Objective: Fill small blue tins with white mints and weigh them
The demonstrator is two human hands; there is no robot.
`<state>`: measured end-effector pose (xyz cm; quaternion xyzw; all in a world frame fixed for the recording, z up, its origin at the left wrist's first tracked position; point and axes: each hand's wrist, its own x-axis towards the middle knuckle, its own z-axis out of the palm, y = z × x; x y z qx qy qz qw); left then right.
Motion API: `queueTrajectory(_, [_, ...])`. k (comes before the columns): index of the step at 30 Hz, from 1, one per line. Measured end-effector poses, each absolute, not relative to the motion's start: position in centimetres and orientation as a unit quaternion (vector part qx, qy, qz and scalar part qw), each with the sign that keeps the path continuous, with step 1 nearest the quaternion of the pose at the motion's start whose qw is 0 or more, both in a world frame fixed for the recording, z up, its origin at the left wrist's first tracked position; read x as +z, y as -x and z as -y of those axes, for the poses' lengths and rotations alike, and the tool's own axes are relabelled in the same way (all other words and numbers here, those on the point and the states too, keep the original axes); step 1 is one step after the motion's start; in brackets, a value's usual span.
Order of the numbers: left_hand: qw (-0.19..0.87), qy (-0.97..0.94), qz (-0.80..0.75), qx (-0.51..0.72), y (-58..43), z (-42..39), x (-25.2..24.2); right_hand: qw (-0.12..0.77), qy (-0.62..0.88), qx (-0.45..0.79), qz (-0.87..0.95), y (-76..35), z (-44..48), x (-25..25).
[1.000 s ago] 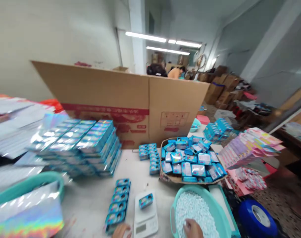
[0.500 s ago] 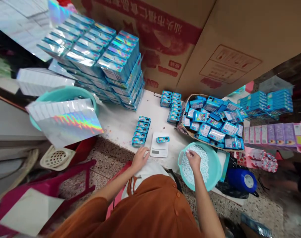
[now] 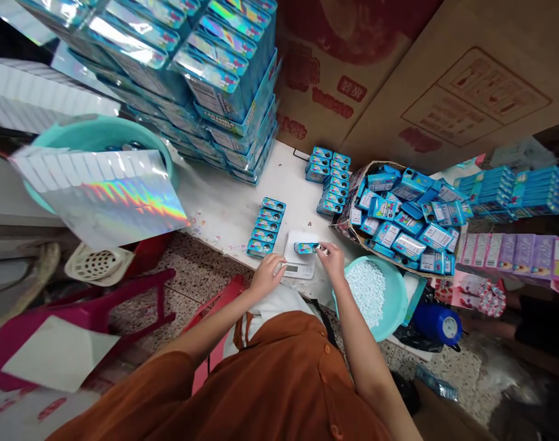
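My right hand pinches the right end of a small blue blister pack lying on a white kitchen scale. My left hand rests on the white table just left of the scale, and I see nothing in it. A row of matching blue packs lies beyond it. To the right of my right hand, a teal basin holds a heap of small white pellets.
A cardboard tray of loose blue boxes stands beyond the basin. Tall stacks of blue boxes and a large cardboard carton rise behind the table. Holographic foil sheets lie over a second teal basin at left, above a pink stool.
My right hand has moved out of the white pellets to the blue pack on the scale, and the pack now sits slightly farther back. The view has tilted down and shifted.
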<state>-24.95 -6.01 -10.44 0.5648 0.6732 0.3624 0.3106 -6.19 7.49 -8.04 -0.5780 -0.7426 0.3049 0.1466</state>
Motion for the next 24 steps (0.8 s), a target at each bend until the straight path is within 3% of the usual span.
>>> queueTrajectory(12, [0.305, -0.579, -0.667, 0.356, 24.7, 3.0, -10.0, 0.192, 0.614, 0.296, 0.707, 3.8, -5.3, -7.2])
queueTrajectory(24, [0.258, -0.708, -0.592, 0.285, 21.6, -3.7, -10.9, 0.179, 0.686, 0.26, 0.655, -4.7, 3.4, -7.1])
